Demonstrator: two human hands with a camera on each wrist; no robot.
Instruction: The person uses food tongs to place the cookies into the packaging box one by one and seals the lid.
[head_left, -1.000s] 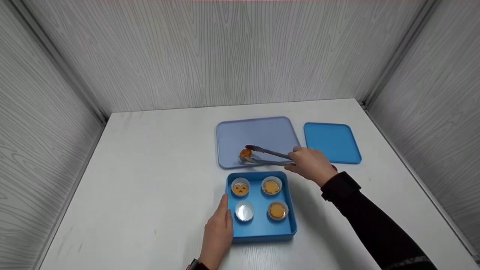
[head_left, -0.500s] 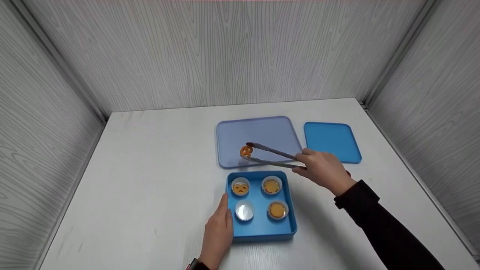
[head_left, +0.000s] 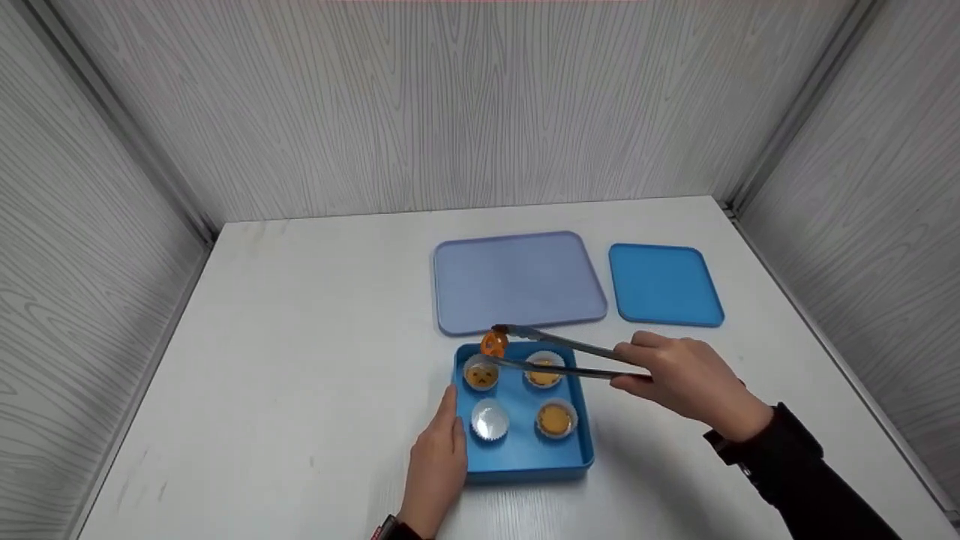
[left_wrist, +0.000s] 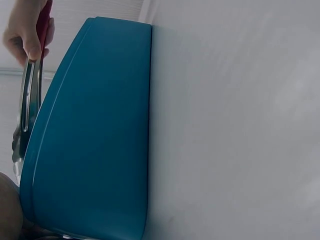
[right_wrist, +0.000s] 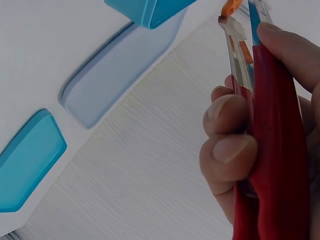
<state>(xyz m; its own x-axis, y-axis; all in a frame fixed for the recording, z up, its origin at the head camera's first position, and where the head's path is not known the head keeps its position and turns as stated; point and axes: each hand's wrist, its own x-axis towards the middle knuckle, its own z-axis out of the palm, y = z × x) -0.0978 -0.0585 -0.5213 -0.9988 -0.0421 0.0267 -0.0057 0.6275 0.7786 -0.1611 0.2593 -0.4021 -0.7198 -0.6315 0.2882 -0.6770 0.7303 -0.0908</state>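
Note:
Red-handled metal tongs (head_left: 574, 370) are held in my right hand (head_left: 694, 382), its fingers curled round the handles (right_wrist: 277, 135). A small orange pretzel (head_left: 493, 344) sits between the tong tips, above the far left corner of a blue box (head_left: 525, 454). My left hand (head_left: 436, 457) rests along the box's left wall with fingers fairly straight. White paper cups stand inside the box. The far left cup (head_left: 481, 373) has a biscuit with a face. Yellow-brown rounds fill the far right cup (head_left: 544, 379) and near right cup (head_left: 556, 419). The near left cup (head_left: 490, 420) looks bare inside.
Behind the box lies a pale lilac tray (head_left: 517, 281). To its right is a blue lid-like tray (head_left: 666, 285). Wood-grain panels (head_left: 465, 105) wall in the white table (head_left: 322, 337) at the back and sides.
My right hand has lifted the pretzel off the lilac tray with the tongs and brought it nearer, over the box's far edge. My left hand has stayed put.

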